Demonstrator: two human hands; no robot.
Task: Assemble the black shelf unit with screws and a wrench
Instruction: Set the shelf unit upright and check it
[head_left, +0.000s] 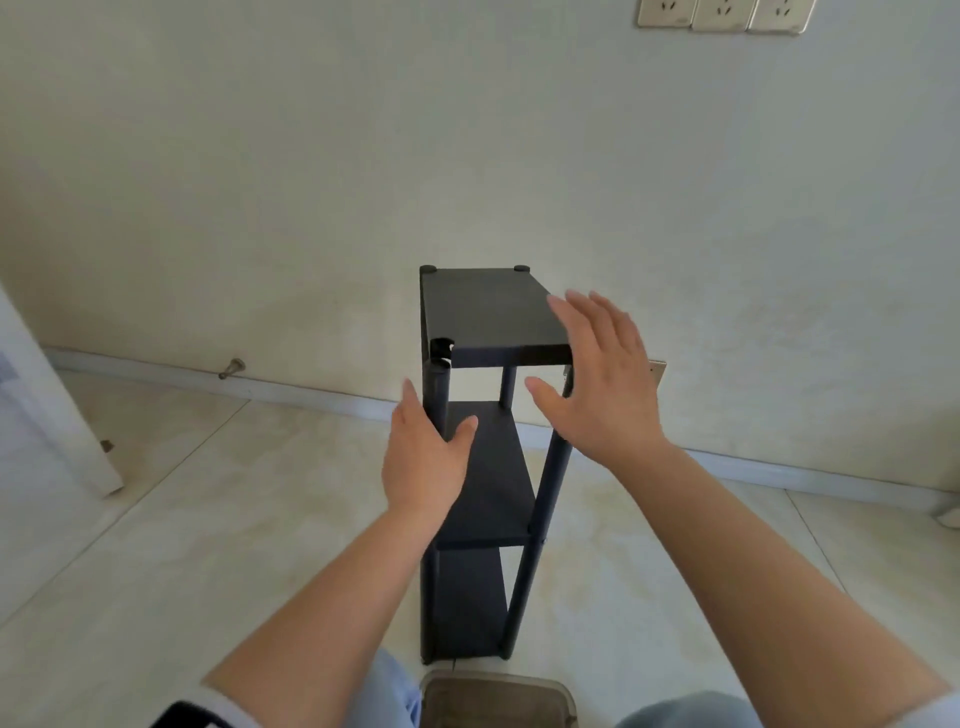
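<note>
- At the bottom centre of the frame stands a translucent grey container (498, 699), just in front of the foot of the shelf. What is inside it I cannot tell, because only its rim and a cloudy inside are visible.
- Above it, in the middle of the frame, the black shelf unit (483, 467) stands upright on the tiled floor (182, 519), near the wall. It has three boards joined by round posts.
- The left hand (423, 457) is at the front left post, fingers straight and thumb spread. It holds nothing; if it touches the post, I cannot tell.
- The right hand (597, 384) is at the right front corner of the top board (488, 312), fingers stretched and apart, nothing in it.
- I judge the task nearly finished: all boards are mounted, and two round caps show on the far corners of the top board.
- At the front left corner there is an open notch (441, 347) above the post, so this joint probably needs a screw or a cap.
- No wrench or loose screws are visible.
- Farther, in the upper right, wall sockets (722, 13) are seen.
</note>
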